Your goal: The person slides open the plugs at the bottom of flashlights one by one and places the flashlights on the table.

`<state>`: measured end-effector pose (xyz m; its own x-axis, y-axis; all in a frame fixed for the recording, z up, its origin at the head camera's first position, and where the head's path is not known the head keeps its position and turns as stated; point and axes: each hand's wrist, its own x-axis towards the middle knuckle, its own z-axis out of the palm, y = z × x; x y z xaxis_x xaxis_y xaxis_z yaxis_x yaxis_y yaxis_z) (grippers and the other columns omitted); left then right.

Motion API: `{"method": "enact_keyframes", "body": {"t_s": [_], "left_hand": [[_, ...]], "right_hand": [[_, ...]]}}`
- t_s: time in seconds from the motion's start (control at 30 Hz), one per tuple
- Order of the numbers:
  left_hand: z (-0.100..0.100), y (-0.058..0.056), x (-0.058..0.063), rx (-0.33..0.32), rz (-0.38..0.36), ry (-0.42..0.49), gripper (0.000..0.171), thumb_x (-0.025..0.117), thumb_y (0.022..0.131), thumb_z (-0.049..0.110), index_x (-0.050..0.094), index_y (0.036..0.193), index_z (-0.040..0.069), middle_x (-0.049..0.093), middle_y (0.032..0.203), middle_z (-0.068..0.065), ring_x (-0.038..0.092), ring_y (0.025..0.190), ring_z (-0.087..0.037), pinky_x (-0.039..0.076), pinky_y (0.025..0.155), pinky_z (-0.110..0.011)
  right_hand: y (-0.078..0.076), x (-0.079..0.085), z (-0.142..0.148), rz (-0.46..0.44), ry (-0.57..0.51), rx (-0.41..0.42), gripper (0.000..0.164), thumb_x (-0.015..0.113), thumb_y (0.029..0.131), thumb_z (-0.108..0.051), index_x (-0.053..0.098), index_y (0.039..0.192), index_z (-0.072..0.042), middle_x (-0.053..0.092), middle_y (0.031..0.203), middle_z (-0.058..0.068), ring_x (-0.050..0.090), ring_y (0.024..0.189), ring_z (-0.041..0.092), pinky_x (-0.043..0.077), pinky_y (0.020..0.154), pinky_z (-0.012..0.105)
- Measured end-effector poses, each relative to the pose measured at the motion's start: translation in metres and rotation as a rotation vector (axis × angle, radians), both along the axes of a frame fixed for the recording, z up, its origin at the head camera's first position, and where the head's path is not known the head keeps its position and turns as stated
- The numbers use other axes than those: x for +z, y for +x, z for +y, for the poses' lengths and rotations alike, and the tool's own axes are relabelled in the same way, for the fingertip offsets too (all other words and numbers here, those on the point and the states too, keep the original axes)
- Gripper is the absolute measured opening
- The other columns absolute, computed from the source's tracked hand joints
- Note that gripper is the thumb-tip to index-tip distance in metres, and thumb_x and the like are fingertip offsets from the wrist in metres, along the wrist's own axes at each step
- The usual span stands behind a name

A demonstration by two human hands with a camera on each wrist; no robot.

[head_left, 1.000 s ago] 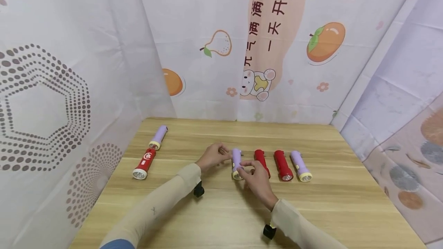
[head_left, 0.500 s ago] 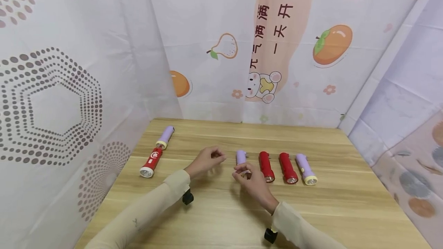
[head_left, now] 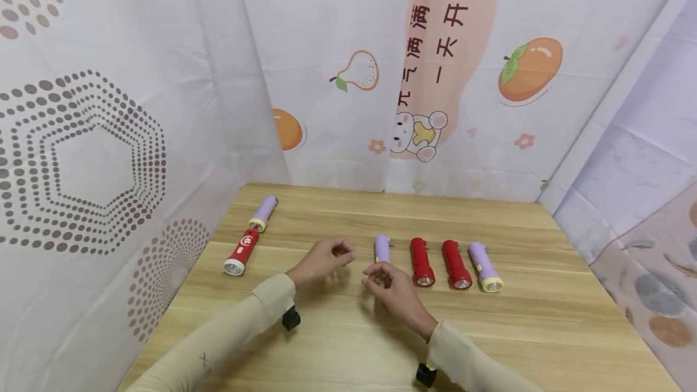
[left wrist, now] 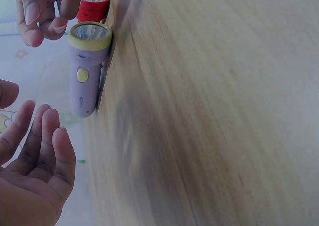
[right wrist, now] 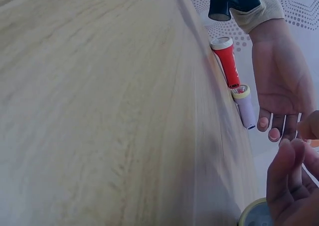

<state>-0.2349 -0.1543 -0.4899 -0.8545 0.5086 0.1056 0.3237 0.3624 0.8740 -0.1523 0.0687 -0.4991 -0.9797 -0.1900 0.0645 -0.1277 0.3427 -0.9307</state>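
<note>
My left hand (head_left: 325,259) hovers over the table, left of a purple flashlight (head_left: 382,248), its fingers loosely bent and holding nothing. Just in front of that flashlight is my right hand (head_left: 397,298), also loosely curled with nothing in it, hiding the lamp end in the head view. The left wrist view shows the same purple flashlight (left wrist: 87,66) whole, with a cream head and a cream switch; neither hand appears to touch it there. To its right lie two red flashlights, one (head_left: 421,262) beside the other (head_left: 456,265), then another purple flashlight (head_left: 484,266).
At the table's left side, a red flashlight with a white head (head_left: 242,251) lies end to end with a purple flashlight (head_left: 265,210). Printed curtains (head_left: 327,156) hang behind and along both sides of the wooden table (head_left: 348,343).
Both hands have drawn away from the middle purple flashlight, the left hand to the left and the right hand slightly toward the near side. The head view has shifted a little.
</note>
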Motion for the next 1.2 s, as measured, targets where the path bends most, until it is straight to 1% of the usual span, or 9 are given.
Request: {"method": "enact_keyframes", "body": {"t_s": [0.23, 0.4, 0.5, 0.63, 0.7, 0.87, 1.0, 1.07, 1.2], "left_hand": [[-0.006, -0.001, 0.006, 0.026, -0.020, 0.014, 0.016, 0.066, 0.103, 0.027, 0.070, 0.108, 0.013, 0.068, 0.096, 0.002, 0.063, 0.088, -0.018, 0.058, 0.073, -0.035], [-0.017, -0.007, 0.010, 0.047, -0.016, 0.023, 0.021, 0.065, 0.103, 0.032, 0.070, 0.111, 0.012, 0.069, 0.100, -0.005, 0.062, 0.089, -0.018, 0.057, 0.076, -0.036], [-0.026, -0.011, 0.015, 0.081, -0.037, 0.026, 0.026, 0.065, 0.103, 0.032, 0.069, 0.114, 0.010, 0.069, 0.103, -0.011, 0.062, 0.088, -0.019, 0.055, 0.077, -0.035], [-0.041, -0.015, 0.023, 0.137, -0.076, 0.025, 0.029, 0.065, 0.104, 0.031, 0.069, 0.116, 0.006, 0.068, 0.105, -0.019, 0.063, 0.090, -0.025, 0.055, 0.076, -0.037], [-0.050, -0.019, 0.025, 0.161, -0.073, 0.016, 0.028, 0.064, 0.104, 0.030, 0.069, 0.116, 0.005, 0.068, 0.104, -0.020, 0.063, 0.091, -0.028, 0.055, 0.075, -0.037], [-0.072, -0.028, 0.030, 0.220, -0.077, 0.017, 0.029, 0.062, 0.105, 0.032, 0.068, 0.117, 0.006, 0.068, 0.106, -0.017, 0.063, 0.095, -0.028, 0.056, 0.080, -0.041], [-0.091, -0.035, 0.034, 0.271, -0.080, 0.037, 0.027, 0.062, 0.105, 0.030, 0.069, 0.116, 0.007, 0.069, 0.108, -0.014, 0.064, 0.097, -0.025, 0.057, 0.085, -0.048], [-0.102, -0.040, 0.034, 0.297, -0.054, 0.021, 0.026, 0.062, 0.105, 0.029, 0.069, 0.116, 0.006, 0.070, 0.108, -0.013, 0.065, 0.096, -0.025, 0.057, 0.085, -0.048], [-0.125, -0.049, 0.032, 0.359, -0.036, -0.025, 0.029, 0.062, 0.105, 0.031, 0.069, 0.117, 0.005, 0.071, 0.107, -0.011, 0.066, 0.096, -0.025, 0.057, 0.082, -0.043]], "right_hand": [[-0.002, 0.003, -0.009, -0.003, -0.035, 0.060, 0.030, 0.074, 0.097, -0.026, 0.068, 0.117, -0.005, 0.066, 0.097, 0.006, 0.048, 0.046, 0.010, 0.047, 0.037, 0.028], [-0.004, 0.003, -0.019, -0.029, -0.061, 0.103, 0.032, 0.074, 0.097, -0.026, 0.067, 0.118, -0.002, 0.065, 0.098, 0.008, 0.047, 0.043, 0.012, 0.048, 0.037, 0.031], [-0.005, 0.002, -0.026, -0.047, -0.067, 0.123, 0.032, 0.074, 0.097, -0.025, 0.066, 0.118, -0.002, 0.064, 0.098, 0.008, 0.047, 0.043, 0.012, 0.048, 0.037, 0.030], [-0.007, 0.001, -0.034, -0.068, -0.071, 0.147, 0.031, 0.074, 0.097, -0.026, 0.067, 0.118, -0.005, 0.064, 0.099, 0.007, 0.048, 0.044, 0.012, 0.047, 0.037, 0.028], [-0.008, 0.001, -0.038, -0.076, -0.072, 0.159, 0.030, 0.074, 0.097, -0.027, 0.067, 0.118, -0.006, 0.065, 0.099, 0.007, 0.048, 0.045, 0.012, 0.047, 0.037, 0.028], [-0.011, -0.004, -0.049, -0.086, -0.079, 0.189, 0.031, 0.074, 0.097, -0.026, 0.066, 0.118, -0.004, 0.067, 0.098, 0.006, 0.049, 0.045, 0.011, 0.047, 0.037, 0.027], [-0.013, -0.007, -0.059, -0.098, -0.084, 0.217, 0.032, 0.073, 0.098, -0.025, 0.066, 0.118, -0.002, 0.067, 0.096, 0.006, 0.048, 0.042, 0.011, 0.047, 0.037, 0.028], [-0.013, -0.007, -0.065, -0.113, -0.088, 0.225, 0.030, 0.073, 0.098, -0.026, 0.066, 0.117, -0.004, 0.067, 0.097, 0.005, 0.047, 0.042, 0.010, 0.047, 0.037, 0.027], [-0.013, -0.005, -0.077, -0.138, -0.104, 0.221, 0.026, 0.073, 0.098, -0.028, 0.067, 0.113, -0.008, 0.067, 0.097, 0.006, 0.047, 0.042, 0.010, 0.046, 0.037, 0.026]]}}
